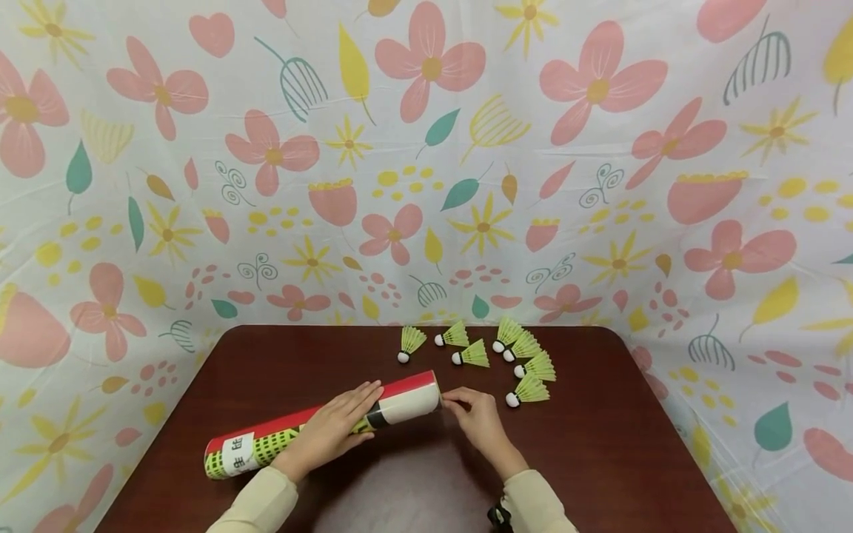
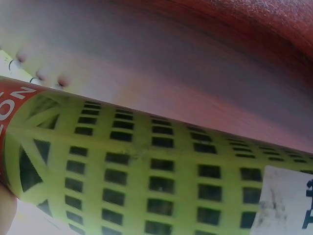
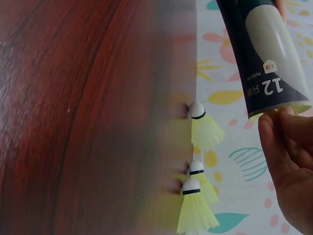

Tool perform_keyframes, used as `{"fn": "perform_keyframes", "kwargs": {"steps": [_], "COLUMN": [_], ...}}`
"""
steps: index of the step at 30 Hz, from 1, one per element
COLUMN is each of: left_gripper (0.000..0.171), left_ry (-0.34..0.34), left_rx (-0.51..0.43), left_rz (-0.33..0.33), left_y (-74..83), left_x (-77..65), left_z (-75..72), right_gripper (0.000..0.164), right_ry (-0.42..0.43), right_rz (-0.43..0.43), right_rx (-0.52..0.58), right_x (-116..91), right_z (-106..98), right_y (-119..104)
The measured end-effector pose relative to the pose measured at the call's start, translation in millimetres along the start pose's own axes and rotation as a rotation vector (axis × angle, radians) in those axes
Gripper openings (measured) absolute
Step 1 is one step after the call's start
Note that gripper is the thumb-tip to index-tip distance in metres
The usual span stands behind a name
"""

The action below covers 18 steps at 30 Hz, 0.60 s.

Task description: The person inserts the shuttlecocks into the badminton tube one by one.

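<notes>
My left hand (image 1: 336, 426) grips a shuttlecock tube (image 1: 408, 397) with its fingers over the top and thumb on the near side. The tube is red, white and yellow-green, and lies at a slant with its right end raised. In the left wrist view, its green side with dark squares (image 2: 161, 181) fills the lower half. At the tube's right-hand mouth, my right hand (image 1: 481, 422) pinches with thumb and fingertips. In the right wrist view, the yellow edge of a shuttlecock (image 3: 255, 116) shows at the rim beside those fingertips; most of it is hidden inside.
Several yellow-green shuttlecocks with white heads lie toward the back of the dark brown table (image 1: 600, 459). One shuttlecock (image 1: 531, 389) is nearest my right hand; another (image 1: 411, 342) lies behind the tube. A flower-patterned cloth (image 1: 400, 185) hangs behind the table.
</notes>
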<state>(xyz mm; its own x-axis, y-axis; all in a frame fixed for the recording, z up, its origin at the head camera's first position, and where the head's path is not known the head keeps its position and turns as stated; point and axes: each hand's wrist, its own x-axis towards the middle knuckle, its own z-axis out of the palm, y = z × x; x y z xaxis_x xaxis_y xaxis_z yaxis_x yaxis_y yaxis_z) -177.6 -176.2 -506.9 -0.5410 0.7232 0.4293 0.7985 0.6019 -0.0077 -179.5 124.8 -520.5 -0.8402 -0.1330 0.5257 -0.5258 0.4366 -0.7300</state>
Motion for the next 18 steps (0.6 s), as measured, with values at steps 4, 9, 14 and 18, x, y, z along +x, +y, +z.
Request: {"fn": "perform_keyframes", "kwargs": {"steps": [4,9,14,18], "left_gripper": [0.09,0.09,0.091,0.089], "left_ry": [0.008,0.001,0.011,0.029], "left_rx": [0.002,0.009,-0.001,-0.008], "left_rz": [-0.008,-0.012,-0.008,0.015], "left_y": [-1.3,-2.8,-3.2,-3.4], "left_x": [0.6,-0.3,-4.3,-5.6], "left_z": [-1.4,-2.8,-2.7,-2.4], "right_gripper": [0.012,0.016,0.034,0.047], "right_ry": [0.019,0.105,0.135,0.115], "right_rz": [-0.013,0.012,0.194,0.368], "right_rx": [-0.047,-0.189,-0.311,-0.358], "right_x": [-0.3,-0.2,-2.5,-8.1], "right_z": [-10.8,-38.5,-76.7,-100.4], "right_y": [7.2,21.7,39.5,51.8]}}
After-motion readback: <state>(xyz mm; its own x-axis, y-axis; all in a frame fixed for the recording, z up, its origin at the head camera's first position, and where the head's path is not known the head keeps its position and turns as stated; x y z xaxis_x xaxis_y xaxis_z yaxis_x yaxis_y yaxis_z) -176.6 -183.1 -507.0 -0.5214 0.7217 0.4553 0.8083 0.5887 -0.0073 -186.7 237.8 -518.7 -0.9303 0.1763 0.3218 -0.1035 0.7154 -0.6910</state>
